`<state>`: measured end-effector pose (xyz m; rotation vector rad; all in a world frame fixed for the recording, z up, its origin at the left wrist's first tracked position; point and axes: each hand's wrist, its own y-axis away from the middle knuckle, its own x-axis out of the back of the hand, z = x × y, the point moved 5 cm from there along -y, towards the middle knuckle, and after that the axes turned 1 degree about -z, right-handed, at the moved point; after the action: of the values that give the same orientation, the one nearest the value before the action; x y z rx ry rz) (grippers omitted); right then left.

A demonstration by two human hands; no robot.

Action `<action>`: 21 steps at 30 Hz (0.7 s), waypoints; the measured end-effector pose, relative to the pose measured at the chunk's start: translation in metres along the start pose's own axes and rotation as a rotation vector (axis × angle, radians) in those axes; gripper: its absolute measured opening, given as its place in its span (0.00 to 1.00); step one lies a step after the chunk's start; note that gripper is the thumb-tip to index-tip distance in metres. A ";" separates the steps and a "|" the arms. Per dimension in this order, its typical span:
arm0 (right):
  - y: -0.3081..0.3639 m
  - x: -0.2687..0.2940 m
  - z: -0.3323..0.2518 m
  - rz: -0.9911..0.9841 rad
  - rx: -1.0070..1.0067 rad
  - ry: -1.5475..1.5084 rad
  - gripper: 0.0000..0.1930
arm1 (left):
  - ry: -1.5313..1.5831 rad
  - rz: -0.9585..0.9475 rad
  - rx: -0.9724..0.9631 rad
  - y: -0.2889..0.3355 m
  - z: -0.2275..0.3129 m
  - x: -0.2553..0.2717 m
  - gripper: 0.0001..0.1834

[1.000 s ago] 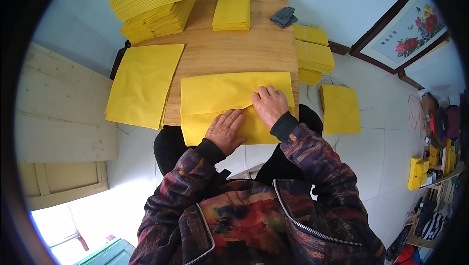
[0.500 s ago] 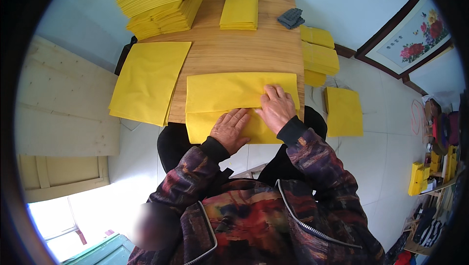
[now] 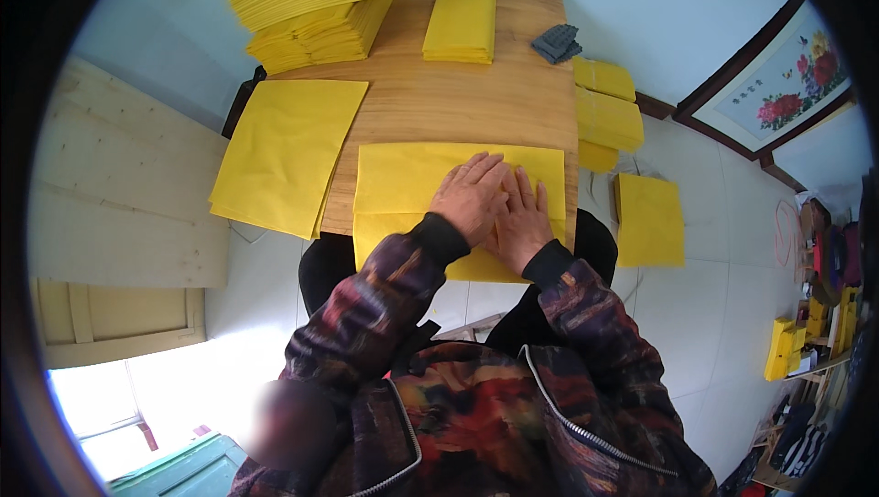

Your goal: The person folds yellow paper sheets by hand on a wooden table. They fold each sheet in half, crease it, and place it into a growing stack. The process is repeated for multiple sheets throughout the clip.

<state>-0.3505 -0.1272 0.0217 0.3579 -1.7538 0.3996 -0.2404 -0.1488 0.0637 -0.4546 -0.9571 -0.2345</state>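
A yellow sheet point(image 3: 398, 190), felt-like and creased across its middle, lies at the near edge of the wooden table point(image 3: 439, 103) and overhangs it toward me. My left hand point(image 3: 472, 195) presses on it right of the middle, fingers stretched toward the far right. Close beside it, my right hand point(image 3: 522, 222) lies flat with fingers pointing away from me. The two hands touch or slightly overlap, and part of the crease is hidden beneath them. Neither hand grips anything.
Flat yellow sheets point(image 3: 288, 154) lie at the table's left edge. Behind them rises a tall stack of folded yellow pieces point(image 3: 311, 21). A narrow folded pile point(image 3: 461, 16) and a grey cloth point(image 3: 556, 43) sit at the back. Yellow bundles point(image 3: 609, 117) stand beyond the right edge.
My left hand has moved right and away from me, from the sheet's near middle to beside my right hand. The right hand has come slightly nearer, its fingers now straighter.
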 end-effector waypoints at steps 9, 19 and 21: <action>0.004 0.016 -0.005 -0.021 -0.005 -0.042 0.42 | -0.398 -0.092 0.302 0.022 -0.085 -0.006 0.33; -0.072 -0.005 -0.052 -0.021 -0.028 -0.202 0.36 | -0.468 -0.208 0.359 0.025 -0.100 0.003 0.32; -0.070 -0.010 -0.038 0.045 -0.105 -0.180 0.42 | -0.467 -0.164 0.332 0.025 -0.100 0.004 0.32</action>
<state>-0.2846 -0.1723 0.0250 0.2867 -1.9529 0.3132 -0.1556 -0.1744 0.0109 -0.1222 -1.4655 -0.1128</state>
